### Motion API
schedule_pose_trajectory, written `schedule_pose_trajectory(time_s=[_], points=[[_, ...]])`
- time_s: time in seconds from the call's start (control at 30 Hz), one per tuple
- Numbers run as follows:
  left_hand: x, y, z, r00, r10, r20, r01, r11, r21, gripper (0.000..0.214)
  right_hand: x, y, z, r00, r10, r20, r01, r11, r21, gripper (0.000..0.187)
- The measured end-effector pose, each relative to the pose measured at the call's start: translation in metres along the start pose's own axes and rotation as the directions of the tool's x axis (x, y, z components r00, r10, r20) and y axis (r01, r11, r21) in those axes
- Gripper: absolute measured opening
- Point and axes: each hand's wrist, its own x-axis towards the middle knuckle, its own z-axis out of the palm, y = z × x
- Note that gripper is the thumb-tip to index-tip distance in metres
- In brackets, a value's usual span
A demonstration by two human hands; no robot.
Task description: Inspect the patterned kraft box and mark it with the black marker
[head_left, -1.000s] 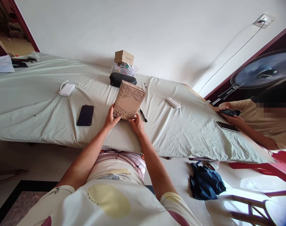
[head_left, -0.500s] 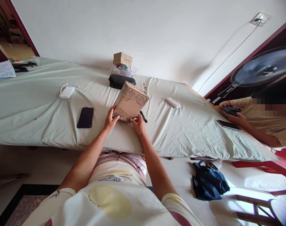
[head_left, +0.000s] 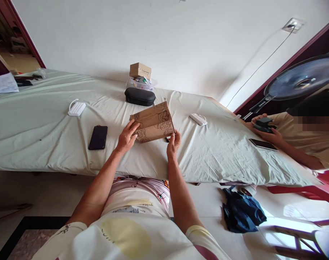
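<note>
A brown cardboard box [head_left: 153, 122] with black scribbled loops is held tilted just above the cloth-covered table. My left hand [head_left: 128, 136] grips its left end, thumb and fingers closed on the edge. At the lower right corner, my right hand [head_left: 173, 142] pinches the box between thumb and fingers. A black pen [head_left: 167, 139] shows only in part between the box and my right hand. Behind the box lies a black zip case [head_left: 139, 96]. To the left of my left hand is a dark phone [head_left: 98, 137].
A small carton [head_left: 140, 70] sits on a clear plastic tub [head_left: 141, 83] by the wall. White corded blocks lie left [head_left: 77, 108] and right [head_left: 198, 119]. At right, another person's hands [head_left: 271, 135] hold a dark object near a phone [head_left: 263, 144] and a fan [head_left: 294, 83].
The cardboard box has been turned, so a seamed side now faces me instead of the broad flat face. My right hand has shifted right to the box's corner, covering more of the pen.
</note>
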Motion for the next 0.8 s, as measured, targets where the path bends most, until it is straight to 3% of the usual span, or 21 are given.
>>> schedule_pose_trajectory(time_s=[0.13,0.23,0.33,0.43,0.53,0.8], points=[[0.006,-0.007,-0.010,0.994,-0.034,-0.101,0.040,0.997,0.058,0.049,-0.006,0.004,0.010,0.993,0.026,0.114,-0.022,0.999,-0.041,0.054],[0.003,-0.008,-0.001,0.987,-0.082,-0.141,0.099,0.988,0.120,0.051,-0.005,0.013,0.013,0.971,0.061,0.232,-0.030,0.990,-0.136,0.056],[-0.001,-0.006,0.013,0.990,-0.071,-0.120,0.092,0.981,0.172,0.056,-0.002,0.024,0.013,0.967,0.043,0.251,0.022,0.968,-0.250,0.059],[0.000,-0.005,0.020,0.994,-0.057,-0.098,0.076,0.978,0.196,0.057,-0.001,0.031,0.013,0.959,0.084,0.269,-0.008,0.962,-0.273,0.057],[0.003,-0.006,0.021,0.995,-0.054,-0.084,0.070,0.978,0.196,0.055,-0.003,0.027,0.014,0.961,0.098,0.260,-0.040,0.974,-0.221,0.053],[0.007,-0.005,0.023,0.993,-0.072,-0.091,0.085,0.984,0.153,0.048,-0.002,0.004,0.020,0.994,-0.046,0.102,0.039,0.996,0.075,0.058]])
